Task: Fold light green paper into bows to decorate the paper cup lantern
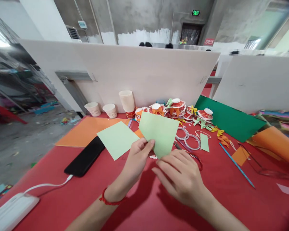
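Main thing I'd worry about here is the thin pale green sheet of paper (162, 130) getting creased in the wrong spot. It's up in the air over the red-covered desk (93, 199), and the only sure hold on it is the left hand (141, 154) down by its lower left edge, so the far side could flop or twist if the other hand pushes on it. Squeeze too hard and you'd probably get a thumb dent too. Also, the dark-bladed scissors with red handles (201, 164) lie right behind the right hand (183, 175) in this view, partly hidden by it, so a careless reach that way could bump them or snag a finger. The loose pale green paper square (119, 139) flat on the desk is just past the left hand, and a sleeve or wrist sweep could shove it toward the flat black phone (85, 157). As for the hands: the left is closed in a pinch, thumb on the near face of the sheet, other fingers mostly curled behind. The right has bent fingers at the sheet's bottom corner, thumb a bit apart below them; looks like light contact, but I can't tell if it's actually gripping.
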Available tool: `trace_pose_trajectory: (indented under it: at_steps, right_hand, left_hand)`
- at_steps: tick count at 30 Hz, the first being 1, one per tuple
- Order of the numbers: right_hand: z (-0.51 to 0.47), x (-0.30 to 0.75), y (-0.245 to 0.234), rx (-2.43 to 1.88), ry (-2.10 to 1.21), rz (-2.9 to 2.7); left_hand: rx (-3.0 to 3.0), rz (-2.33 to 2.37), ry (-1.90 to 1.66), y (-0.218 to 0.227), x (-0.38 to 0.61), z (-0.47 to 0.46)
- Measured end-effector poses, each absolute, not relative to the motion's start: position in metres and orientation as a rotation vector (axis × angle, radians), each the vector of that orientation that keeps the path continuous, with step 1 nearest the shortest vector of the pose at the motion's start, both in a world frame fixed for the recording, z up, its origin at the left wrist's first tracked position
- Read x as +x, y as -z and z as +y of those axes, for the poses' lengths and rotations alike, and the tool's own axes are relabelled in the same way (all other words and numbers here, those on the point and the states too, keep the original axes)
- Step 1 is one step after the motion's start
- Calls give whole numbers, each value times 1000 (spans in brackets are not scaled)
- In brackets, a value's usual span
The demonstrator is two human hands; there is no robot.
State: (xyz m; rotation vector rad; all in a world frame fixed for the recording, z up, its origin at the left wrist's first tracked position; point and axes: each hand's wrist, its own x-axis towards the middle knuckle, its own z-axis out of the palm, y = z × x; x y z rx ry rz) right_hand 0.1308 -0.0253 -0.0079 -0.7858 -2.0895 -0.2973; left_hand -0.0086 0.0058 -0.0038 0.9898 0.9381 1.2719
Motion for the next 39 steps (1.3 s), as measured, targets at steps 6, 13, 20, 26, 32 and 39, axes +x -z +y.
trace_pose_trajectory:
  at_steps: [6, 13, 20, 26, 32, 39]
  right_hand:
    - [-9, 153, -26, -1056, 92, -1684]
    - [10, 172, -28, -1158, -890, -1649]
    - [5, 179, -23, -1092, -863, -1608]
    - [6, 185, -22, -839, -538, -1790]
    - [0, 183, -30, -684, -551, -2037]
    - [0, 184, -29, -1008, -566, -1871]
  left_hand:
    - [1156, 1015, -1193, -5, -15, 1]
    - [1246, 1049, -1128, -8, -16, -3]
    - [1439, 1272, -1343, -10, -22, 2]
    - [1424, 1085, -1024, -13, -32, 6]
    - [1264, 881, -614, -12, -37, 7]
    - [1458, 815, -861, -12, -40, 10]
